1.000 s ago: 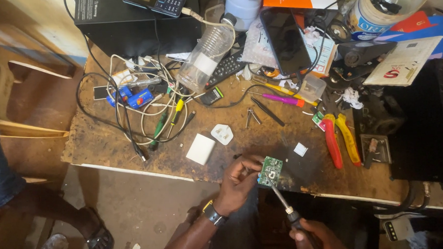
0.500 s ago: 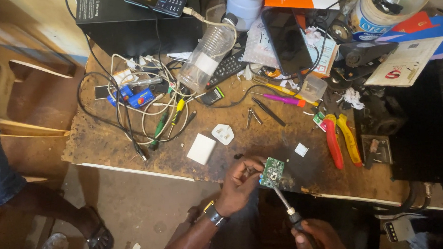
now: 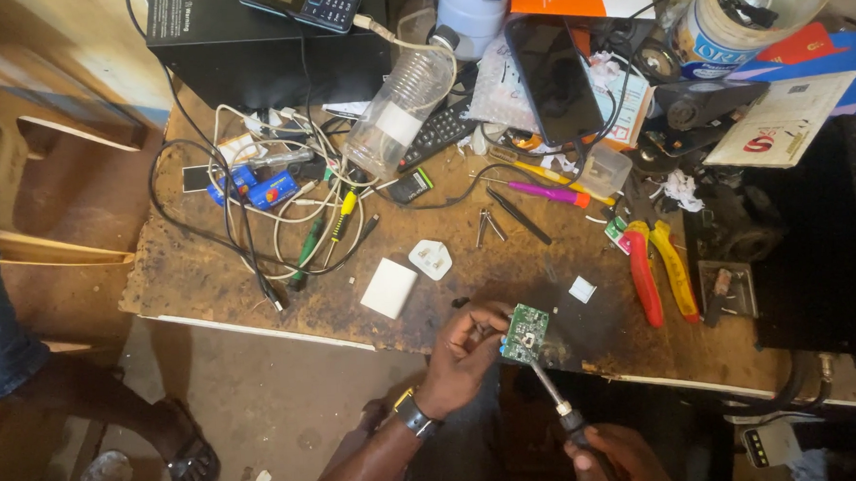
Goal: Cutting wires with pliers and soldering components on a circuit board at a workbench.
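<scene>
My left hand (image 3: 464, 357) pinches a small green circuit board (image 3: 525, 331) at the front edge of the worn wooden workbench (image 3: 208, 274). My right hand (image 3: 618, 456), at the bottom of the view, grips the dark handle of a thin metal-shafted tool (image 3: 554, 398). Its tip touches the lower edge of the board. A dark watch with a yellow band sits on my left wrist (image 3: 413, 414).
On the bench lie a white square cover (image 3: 389, 287), a white plug piece (image 3: 432, 260), red and yellow pliers (image 3: 657, 269), a tangle of cables (image 3: 287, 203), a clear plastic bottle (image 3: 398, 112), a black phone (image 3: 555, 78) and tweezers (image 3: 486, 224). Another person's sandalled foot (image 3: 189, 458) is at left.
Both hands and the board stay at nearly the same spot. The tool tip remains against the board.
</scene>
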